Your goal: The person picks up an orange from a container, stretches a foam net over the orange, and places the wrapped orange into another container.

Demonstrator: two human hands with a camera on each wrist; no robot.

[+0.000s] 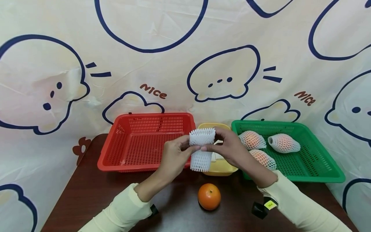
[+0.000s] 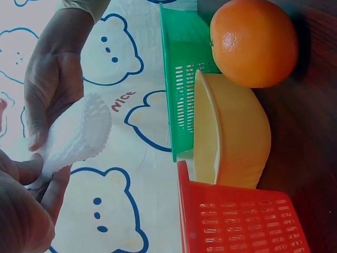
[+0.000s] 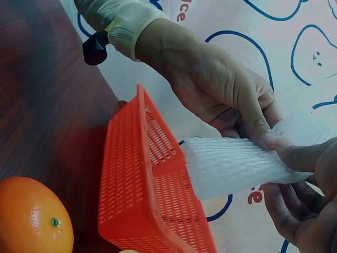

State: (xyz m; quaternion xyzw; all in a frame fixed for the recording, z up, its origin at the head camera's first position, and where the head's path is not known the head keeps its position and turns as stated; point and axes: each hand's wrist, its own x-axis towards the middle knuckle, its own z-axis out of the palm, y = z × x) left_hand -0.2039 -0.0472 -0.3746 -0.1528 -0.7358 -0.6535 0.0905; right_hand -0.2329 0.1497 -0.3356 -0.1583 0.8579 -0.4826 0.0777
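Observation:
A white foam net sleeve is held up above the table, its upper end folded back over itself. My left hand pinches it from the left side, thumb in front. From the right, my right hand grips the same sleeve, with its thumb near the left one. Both hands also show on the sleeve in the right wrist view. Below them an orange sits bare on the dark table.
A red basket stands at the back left. Behind the hands is a yellow container with white sleeves inside. The green basket at right holds several oranges in foam nets. A printed cloth hangs behind.

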